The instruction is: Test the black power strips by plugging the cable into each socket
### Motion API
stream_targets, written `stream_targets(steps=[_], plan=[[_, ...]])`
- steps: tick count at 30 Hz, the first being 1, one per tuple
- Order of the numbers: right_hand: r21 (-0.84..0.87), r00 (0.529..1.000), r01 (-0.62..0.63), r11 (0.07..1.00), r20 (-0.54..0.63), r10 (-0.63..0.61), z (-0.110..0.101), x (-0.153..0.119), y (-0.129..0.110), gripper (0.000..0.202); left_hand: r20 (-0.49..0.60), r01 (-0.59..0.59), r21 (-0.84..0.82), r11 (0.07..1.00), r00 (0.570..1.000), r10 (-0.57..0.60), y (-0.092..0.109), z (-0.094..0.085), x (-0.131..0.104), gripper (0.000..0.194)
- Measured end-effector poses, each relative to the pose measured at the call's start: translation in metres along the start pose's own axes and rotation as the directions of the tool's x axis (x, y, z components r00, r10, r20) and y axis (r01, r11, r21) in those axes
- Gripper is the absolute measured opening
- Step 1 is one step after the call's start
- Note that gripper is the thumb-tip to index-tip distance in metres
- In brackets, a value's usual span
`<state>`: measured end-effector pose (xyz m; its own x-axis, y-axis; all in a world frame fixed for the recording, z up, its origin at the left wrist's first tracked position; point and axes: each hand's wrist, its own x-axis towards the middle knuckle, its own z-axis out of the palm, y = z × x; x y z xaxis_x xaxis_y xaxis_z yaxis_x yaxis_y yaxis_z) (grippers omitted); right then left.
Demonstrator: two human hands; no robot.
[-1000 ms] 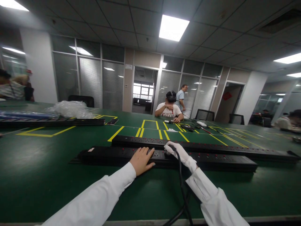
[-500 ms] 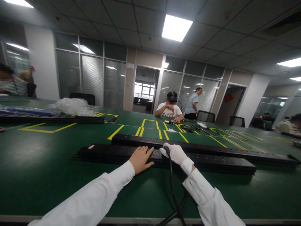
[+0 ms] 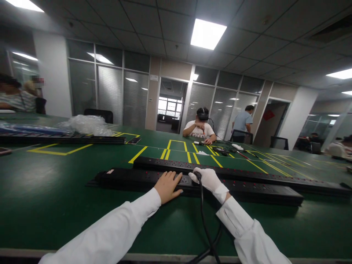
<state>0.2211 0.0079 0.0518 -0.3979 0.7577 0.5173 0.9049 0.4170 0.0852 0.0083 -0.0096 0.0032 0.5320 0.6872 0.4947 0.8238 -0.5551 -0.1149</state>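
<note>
Here, two power strips [image 3: 129, 179] [image 3: 288, 179], two hands [image 3: 167, 186] [image 3: 208, 180]; one cable [image 3: 202, 205] in right fingers [image 3: 193, 177]

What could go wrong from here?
The black cord crosses another length of cord near the table edge, so it might snag and tug at the right hand holding it. The front power strip could slide under the resting left hand and perhaps knock the rear power strip just behind.

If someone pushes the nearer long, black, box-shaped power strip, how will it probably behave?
The nearer black power strip is probably stiff, lying straight. Its boxy shape suggests sliding rather than rolling. The bare left hand resting on it might resist the push.
</note>
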Motion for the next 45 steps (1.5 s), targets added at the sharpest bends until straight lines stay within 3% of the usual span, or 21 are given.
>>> stream_targets(steps=[6,18,27,36,45], plan=[[-0.01,1.0,0.018,1.0,-0.004,-0.019,0.001,-0.003,-0.003,0.045,-0.009,0.001,-0.005,1.0,1.0,-0.001,0.0,0.001,0.0,0.06],[0.044,0.998,-0.061,0.997,-0.009,0.062,0.004,-0.014,-0.009,0.042,-0.022,0.016,-0.006,1.0,1.0,-0.016,0.001,0.0,-0.001,0.06],[0.063,0.977,-0.198,0.978,-0.068,0.202,0.008,-0.018,-0.027,0.04,-0.038,-0.003,0.032,0.999,0.999,0.005,0.0,0.001,0.0,0.06],[0.116,0.989,-0.127,0.985,-0.06,0.135,0.022,0.001,-0.072,0.038,0.02,0.011,0.023,1.0,1.0,-0.011,-0.004,-0.006,-0.001,0.048],[0.143,0.995,-0.035,0.989,-0.09,0.049,0.018,0.0,-0.072,0.036,0.015,0.01,0.014,1.0,1.0,-0.01,-0.008,-0.006,-0.002,0.05]])
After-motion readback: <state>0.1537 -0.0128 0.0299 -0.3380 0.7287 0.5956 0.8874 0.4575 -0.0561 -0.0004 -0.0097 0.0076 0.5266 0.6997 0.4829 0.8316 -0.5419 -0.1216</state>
